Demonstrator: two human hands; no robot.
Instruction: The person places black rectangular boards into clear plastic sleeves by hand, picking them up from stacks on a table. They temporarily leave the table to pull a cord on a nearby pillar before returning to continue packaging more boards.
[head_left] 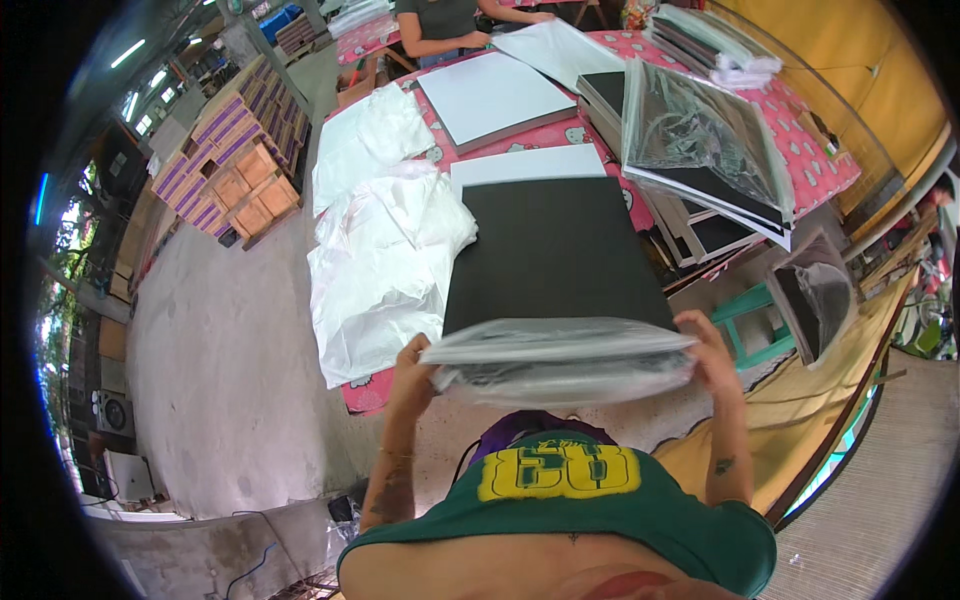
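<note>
A large black board (560,250) lies before me, its near end inside the mouth of a clear plastic bag (570,375). My left hand (412,375) is closed on the bag's left edge, and my right hand (708,352) grips its right edge. Bunched plastic spans the gap between both hands, close to my body. A white sheet (530,165) shows beyond the board's far edge. To the left, a pile of white plastic bags (385,265) touches the board's side.
Bagged black boards (705,140) are stacked on the right of the pink patterned table (370,395). White-topped boards (495,100) lie farther back, near a co-worker (440,30) handling a white sheet. A green stool (745,325) holds another bagged board (812,300). Boxes (235,145) stand on the left floor.
</note>
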